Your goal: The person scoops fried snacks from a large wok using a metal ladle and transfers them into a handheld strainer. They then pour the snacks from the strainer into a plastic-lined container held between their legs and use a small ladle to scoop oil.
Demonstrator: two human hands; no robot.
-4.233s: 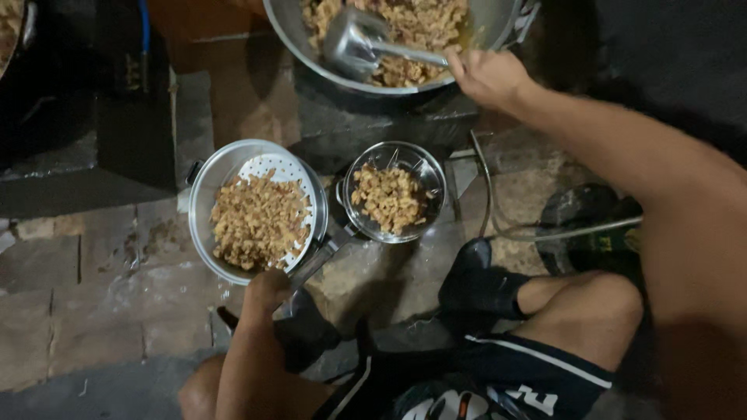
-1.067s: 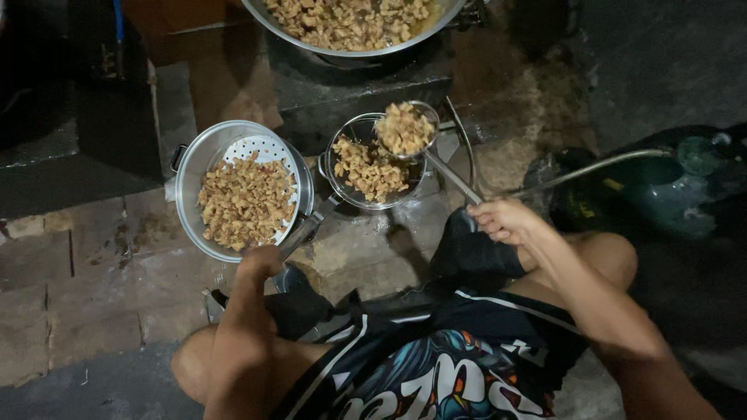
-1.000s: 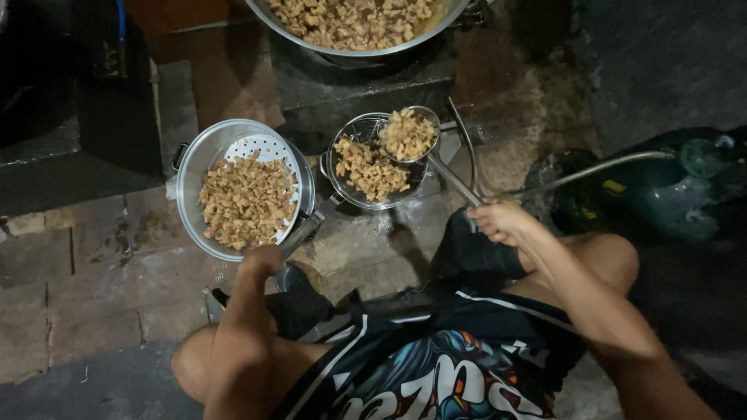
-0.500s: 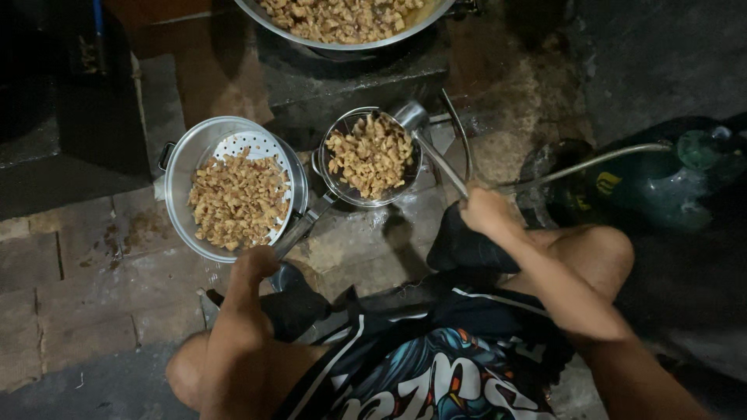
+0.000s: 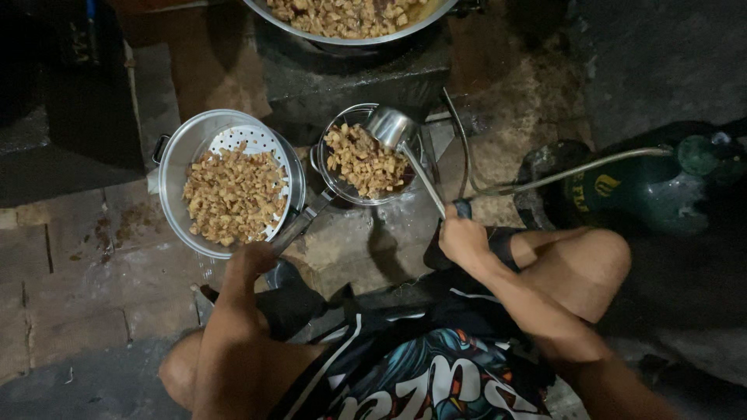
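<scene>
Right hand (image 5: pixel 464 238) gripping ladle (image 5: pixel 391 127), tipped over strainer (image 5: pixel 364 159); left hand (image 5: pixel 253 259) closed on strainer handle (image 5: pixel 299 222). Best kept level, emptying slowly.

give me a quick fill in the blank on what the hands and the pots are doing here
1. The right hand holds the handle of a metal ____ over the small strainer.
2. The left hand grips the long handle of the small ____.
3. The fried pieces in the white colander sit inside a larger ____ pot.
4. The ladle's bowl looks ____ of food.

Missing words: ladle; strainer; metal; empty
</scene>
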